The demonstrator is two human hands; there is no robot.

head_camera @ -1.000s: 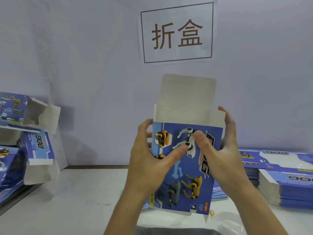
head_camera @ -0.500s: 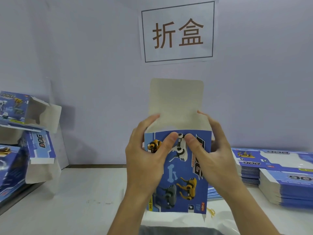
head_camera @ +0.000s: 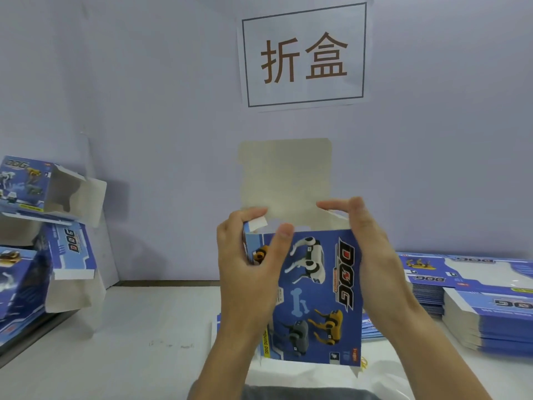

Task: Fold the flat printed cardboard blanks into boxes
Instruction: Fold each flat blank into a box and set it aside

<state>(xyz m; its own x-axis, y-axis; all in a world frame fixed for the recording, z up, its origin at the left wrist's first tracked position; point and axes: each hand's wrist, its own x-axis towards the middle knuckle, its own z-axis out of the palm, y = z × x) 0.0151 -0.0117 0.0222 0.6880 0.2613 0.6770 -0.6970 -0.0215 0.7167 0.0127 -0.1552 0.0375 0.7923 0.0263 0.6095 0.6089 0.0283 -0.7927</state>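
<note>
box (head_camera: 314, 295) frame centre, held upright above table (head_camera: 138, 336), grey lid flap (head_camera: 284, 177) standing up | left hand (head_camera: 245, 272) grips left edge, fingers curled over side flap | right hand (head_camera: 372, 255) grips right edge, fingers over open top | flat blanks (head_camera: 473, 287) stacked right | folded boxes (head_camera: 43, 197) piled left

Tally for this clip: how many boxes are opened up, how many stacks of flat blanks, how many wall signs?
Opened-up boxes: 3, one gripped by the left hand and right hand, two at left
Stacks of flat blanks: 2 clear ones at right
Wall signs: 1
Total: 6
</note>
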